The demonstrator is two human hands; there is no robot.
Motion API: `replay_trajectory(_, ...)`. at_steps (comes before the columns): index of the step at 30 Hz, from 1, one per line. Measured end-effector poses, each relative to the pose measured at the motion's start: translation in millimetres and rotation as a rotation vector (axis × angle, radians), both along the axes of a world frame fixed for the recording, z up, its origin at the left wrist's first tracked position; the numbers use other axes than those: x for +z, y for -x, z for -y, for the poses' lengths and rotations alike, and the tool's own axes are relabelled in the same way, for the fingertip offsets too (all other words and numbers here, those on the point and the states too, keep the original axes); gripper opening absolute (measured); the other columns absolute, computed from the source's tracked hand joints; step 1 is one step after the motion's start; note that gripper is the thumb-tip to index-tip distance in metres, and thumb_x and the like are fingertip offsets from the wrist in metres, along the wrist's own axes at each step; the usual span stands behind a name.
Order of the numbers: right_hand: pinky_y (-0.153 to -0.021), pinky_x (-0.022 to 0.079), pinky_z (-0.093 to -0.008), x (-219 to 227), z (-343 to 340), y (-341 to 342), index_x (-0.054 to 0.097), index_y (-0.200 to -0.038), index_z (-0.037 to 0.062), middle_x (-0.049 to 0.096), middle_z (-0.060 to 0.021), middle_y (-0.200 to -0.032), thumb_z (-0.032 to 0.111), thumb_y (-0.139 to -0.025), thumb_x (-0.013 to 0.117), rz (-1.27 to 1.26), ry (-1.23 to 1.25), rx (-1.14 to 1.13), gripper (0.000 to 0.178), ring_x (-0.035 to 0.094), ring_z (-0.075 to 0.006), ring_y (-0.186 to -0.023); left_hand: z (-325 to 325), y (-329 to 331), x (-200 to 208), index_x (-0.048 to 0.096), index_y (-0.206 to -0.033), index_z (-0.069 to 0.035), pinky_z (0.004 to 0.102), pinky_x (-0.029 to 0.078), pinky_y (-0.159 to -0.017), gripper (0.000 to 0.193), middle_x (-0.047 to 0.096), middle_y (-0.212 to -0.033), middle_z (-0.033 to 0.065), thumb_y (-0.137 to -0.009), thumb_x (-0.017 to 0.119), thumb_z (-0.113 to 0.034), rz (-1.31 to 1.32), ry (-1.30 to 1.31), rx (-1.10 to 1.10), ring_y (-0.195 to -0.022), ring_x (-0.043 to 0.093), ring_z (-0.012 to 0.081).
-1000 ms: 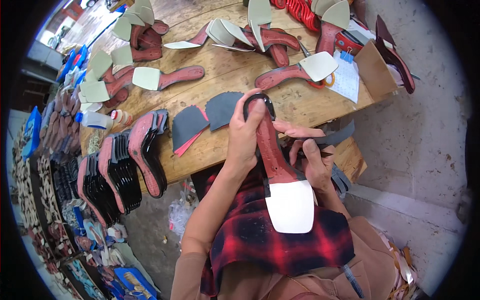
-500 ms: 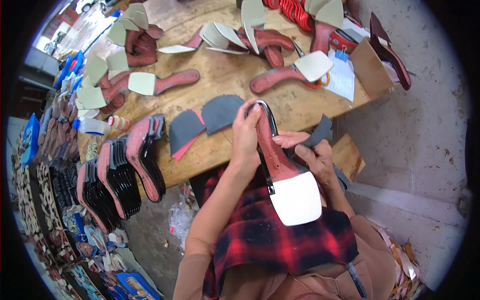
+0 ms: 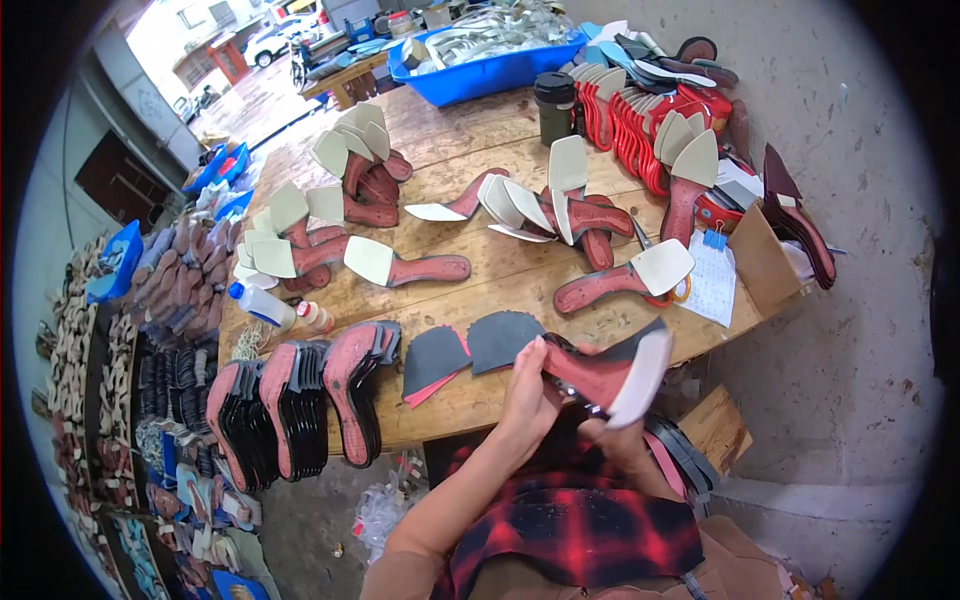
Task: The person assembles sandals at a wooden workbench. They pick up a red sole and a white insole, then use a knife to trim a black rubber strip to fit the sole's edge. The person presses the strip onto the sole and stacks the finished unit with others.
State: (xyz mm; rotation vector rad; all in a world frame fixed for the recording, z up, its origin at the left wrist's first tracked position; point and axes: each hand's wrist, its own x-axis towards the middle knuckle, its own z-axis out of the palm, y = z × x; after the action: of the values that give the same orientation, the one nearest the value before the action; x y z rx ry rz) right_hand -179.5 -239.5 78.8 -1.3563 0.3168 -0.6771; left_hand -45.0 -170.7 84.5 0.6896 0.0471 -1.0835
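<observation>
My left hand (image 3: 532,395) is closed around the heel end of a shoe sole (image 3: 590,378), which has a reddish-brown upper face and a black edge. The sole is tilted on its side, its white front part (image 3: 643,380) raised to the right and slightly blurred. A dark grey flap (image 3: 645,340) shows along the sole's far side; whether it is attached I cannot tell. Below the white front part is my right hand (image 3: 622,445), close against the sole, its fingers mostly hidden. Just beyond my left hand, dark grey sheet pieces (image 3: 505,340) with pink beneath lie on the table.
Rows of black-edged soles (image 3: 350,410) stand at the wooden table's (image 3: 440,300) near left edge. Several white-fronted soles (image 3: 430,268) lie across it, beside a white bottle (image 3: 262,305). Further off are a dark cup (image 3: 556,105) and a blue tray (image 3: 450,88). Cardboard (image 3: 765,255) stands right.
The sole has been turned from face-up to a sideways tilt, its white front swinging up and right. My right hand has moved under that end. The view has shifted toward the table's far side.
</observation>
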Motion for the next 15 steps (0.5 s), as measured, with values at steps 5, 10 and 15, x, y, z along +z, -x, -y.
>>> replay_trajectory(5,-0.039,0.04,-0.0174,40.2,23.4,-5.6,0.04,-0.139,-0.0033,0.052,-0.0147,-0.138,0.039,-0.078,0.074,0.175,-0.566,0.306,0.082,0.062,-0.0082,-0.07,-54.6,-18.7,19.2,0.055,-0.128,-0.003,0.0356,0.044,-0.097,0.06,0.055,-0.112,0.0107,-0.08,0.077,-0.032,1.329,-0.373,-0.081,-0.109,0.053,0.0249)
replay_trajectory(10,-0.052,0.051,-0.0194,41.6,13.6,6.3,0.037,-0.141,-0.0015,0.047,-0.0155,-0.144,0.046,-0.087,0.066,0.151,-0.8,0.361,0.077,0.066,-0.0174,-0.103,-48.5,-5.5,66.0,0.059,-0.12,0.0,0.0346,0.043,-0.095,0.071,0.054,-0.11,0.0121,-0.06,0.091,-0.02,1.569,-0.157,-0.177,-0.106,0.054,0.0246)
replay_trajectory(15,-0.059,0.056,-0.025,29.7,22.4,4.4,0.058,-0.118,0.0002,0.069,-0.0174,-0.106,0.027,-0.101,0.049,0.002,-0.897,0.128,0.033,0.07,-0.0182,-0.087,-63.8,-12.2,58.2,0.057,-0.129,0.0,0.0305,0.039,-0.095,0.073,0.051,-0.106,0.0084,-0.065,0.088,-0.016,1.238,-0.101,-0.526,-0.105,0.05,0.0216)
